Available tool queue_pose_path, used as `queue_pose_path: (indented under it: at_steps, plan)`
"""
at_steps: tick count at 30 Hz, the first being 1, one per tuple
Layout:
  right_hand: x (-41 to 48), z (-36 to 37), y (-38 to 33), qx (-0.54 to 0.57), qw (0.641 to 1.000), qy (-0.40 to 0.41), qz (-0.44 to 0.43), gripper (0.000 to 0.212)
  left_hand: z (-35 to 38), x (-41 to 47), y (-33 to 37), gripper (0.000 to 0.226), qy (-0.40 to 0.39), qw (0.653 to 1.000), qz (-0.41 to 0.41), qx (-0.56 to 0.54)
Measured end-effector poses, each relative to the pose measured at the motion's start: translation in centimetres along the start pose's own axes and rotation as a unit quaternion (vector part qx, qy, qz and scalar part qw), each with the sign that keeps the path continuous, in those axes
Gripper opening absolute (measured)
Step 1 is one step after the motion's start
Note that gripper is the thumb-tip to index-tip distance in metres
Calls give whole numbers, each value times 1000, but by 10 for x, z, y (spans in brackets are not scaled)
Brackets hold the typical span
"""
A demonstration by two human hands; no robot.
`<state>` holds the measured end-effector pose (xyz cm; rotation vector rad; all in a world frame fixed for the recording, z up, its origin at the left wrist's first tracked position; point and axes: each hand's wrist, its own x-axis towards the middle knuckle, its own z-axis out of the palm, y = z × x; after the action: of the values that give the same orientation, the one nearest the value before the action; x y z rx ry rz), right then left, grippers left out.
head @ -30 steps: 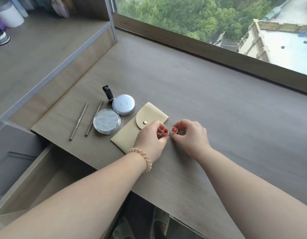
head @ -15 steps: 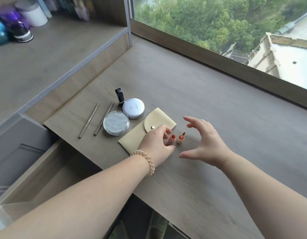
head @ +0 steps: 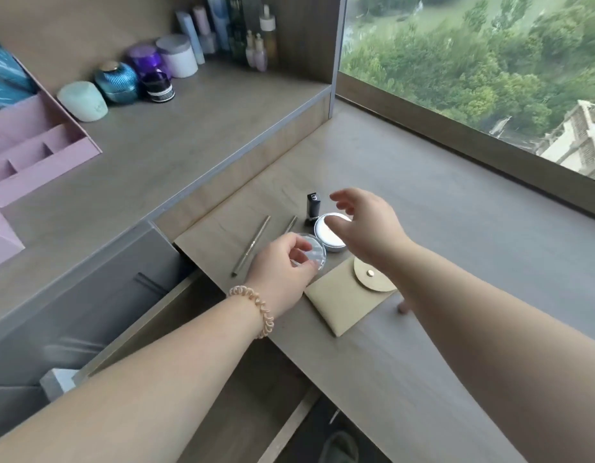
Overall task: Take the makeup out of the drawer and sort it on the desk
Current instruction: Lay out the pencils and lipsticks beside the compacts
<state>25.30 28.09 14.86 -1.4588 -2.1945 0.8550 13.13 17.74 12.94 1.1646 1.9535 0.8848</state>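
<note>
A wood-grain desk runs along a window with treetops far below. A raised shelf of jars and bottles stands to its left, and the drawer hangs open at the near edge.

The makeup lies in a cluster near the desk's left end: two slim pencils, a black lipstick, a clear-lidded compact, a white compact and a beige pouch.

The right hand hovers directly above the white compact, fingers spread and holding nothing. The left hand is at the near edge of the clear-lidded compact with thumb and fingers curled toward its rim; whether they actually grip it cannot be told. Each hand is the nearer one to its own compact. Both compacts are round, so no approach angle looks better than another. The pencils point away from the person, leaning right.

Half a second ago the hands were at the pouch's right corner, setting down two small orange tubes. Both hands have since moved toward the compacts. Only one small tube now shows, peeking out past the right forearm. The view has also swung left, bringing the shelf into sight.
</note>
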Motion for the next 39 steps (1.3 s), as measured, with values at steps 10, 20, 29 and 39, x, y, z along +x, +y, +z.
queue_pose_path:
  at_steps: [10, 20, 29, 39]
  plan:
    - [52, 77, -27, -127, 978, 58, 153, 34, -69, 31, -59, 11, -4, 1000, 16, -10]
    - [21, 90, -82, 40, 978, 168, 117, 35, -112, 57, -57, 28, -39, 996, 78, 8]
    - [-11, 90, -100, 232, 964, 106, 73, 23, -112, 60, -38, 24, -108, 985, 85, -100]
    - [-25, 79, -90, 268, 962, -11, 55, 26, -110, 58, -35, 20, -109, 963, 41, -242]
